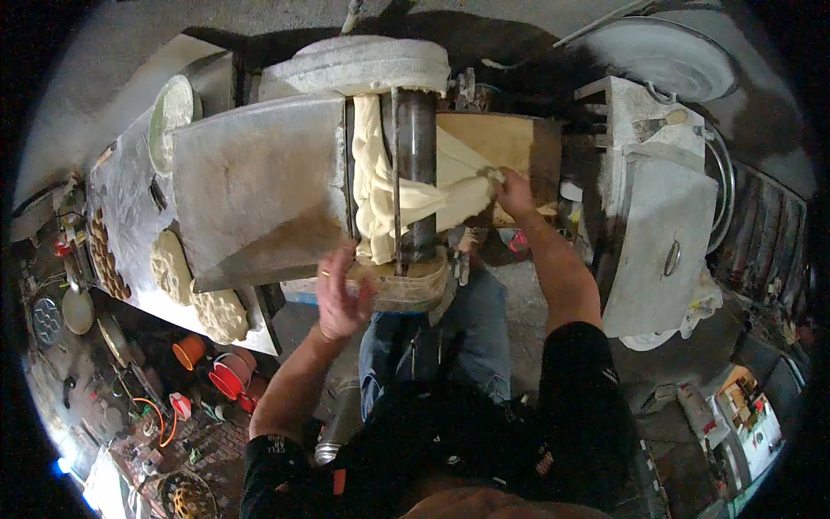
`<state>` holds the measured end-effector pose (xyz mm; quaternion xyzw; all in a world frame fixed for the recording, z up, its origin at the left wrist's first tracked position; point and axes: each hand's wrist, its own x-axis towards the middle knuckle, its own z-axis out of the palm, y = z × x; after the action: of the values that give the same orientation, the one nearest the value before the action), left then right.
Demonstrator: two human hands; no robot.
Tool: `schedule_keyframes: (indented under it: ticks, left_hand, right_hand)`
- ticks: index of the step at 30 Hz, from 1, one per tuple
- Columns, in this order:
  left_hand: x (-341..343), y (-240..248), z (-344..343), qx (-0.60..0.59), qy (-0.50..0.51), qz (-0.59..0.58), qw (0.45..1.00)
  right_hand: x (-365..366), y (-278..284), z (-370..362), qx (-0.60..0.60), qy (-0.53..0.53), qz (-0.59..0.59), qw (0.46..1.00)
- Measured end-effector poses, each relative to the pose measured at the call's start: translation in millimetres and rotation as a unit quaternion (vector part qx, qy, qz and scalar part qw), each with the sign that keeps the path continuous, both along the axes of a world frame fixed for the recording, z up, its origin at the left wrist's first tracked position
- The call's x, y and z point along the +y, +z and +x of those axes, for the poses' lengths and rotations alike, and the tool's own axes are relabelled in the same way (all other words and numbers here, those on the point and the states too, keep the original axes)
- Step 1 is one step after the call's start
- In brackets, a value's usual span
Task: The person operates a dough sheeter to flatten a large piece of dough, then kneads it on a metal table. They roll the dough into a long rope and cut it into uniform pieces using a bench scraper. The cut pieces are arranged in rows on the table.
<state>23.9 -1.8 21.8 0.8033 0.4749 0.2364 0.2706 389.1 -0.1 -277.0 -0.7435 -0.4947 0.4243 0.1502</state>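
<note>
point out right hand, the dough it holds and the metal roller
Right hand (516, 195): head view, its middle.
Held dough (462, 197): head view, its stretched part.
Metal roller (422, 145): head view, bare upper part.

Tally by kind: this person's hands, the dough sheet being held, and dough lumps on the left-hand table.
Bare left hand, bare right hand: 2
Stretched pale-yellow dough sheet: 1
Rounded pale dough lumps on the grey table: 2
Total: 5
</note>
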Motion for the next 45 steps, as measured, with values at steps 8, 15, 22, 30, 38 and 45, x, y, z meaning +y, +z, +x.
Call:
schedule_keyframes:
  ticks: [8, 15, 22, 30, 38, 45]
  left_hand:
    - [20.2, -30.2, 194.0, 0.176, -0.188, 0.053, 0.965]
    - [4.9, -36.4, 237.8, 0.01, -0.045, -0.176, 0.983]
    - [72.1, -57.8, 210.9, 0.133, 0.011, -0.034, 0.99]
    - [23.1, -63.9, 198.4, 0.007, -0.017, -0.213, 0.977]
    - [61.7, -70.0, 226.0, 0.002, 0.009, -0.362, 0.932]
    - [58.4, -51.0, 203.1, 0.035, 0.158, -0.279, 0.947]
  right_hand:
    - [-45.6, 188.7, -9.1, 0.16, -0.196, 0.091, 0.963]
    - [-15.3, 182.1, 15.7, 0.63, -0.299, 0.091, 0.711]
    - [6.8, 133.2, -58.6, 0.654, -0.462, -0.038, 0.598]
    - [-22.6, 169.7, -24.0, 0.651, -0.4, -0.018, 0.645]
    - [7.0, 34.5, -34.8, 0.67, -0.39, 0.08, 0.627]
    - [2.2, 176.5, -41.5, 0.652, -0.384, -0.028, 0.653]
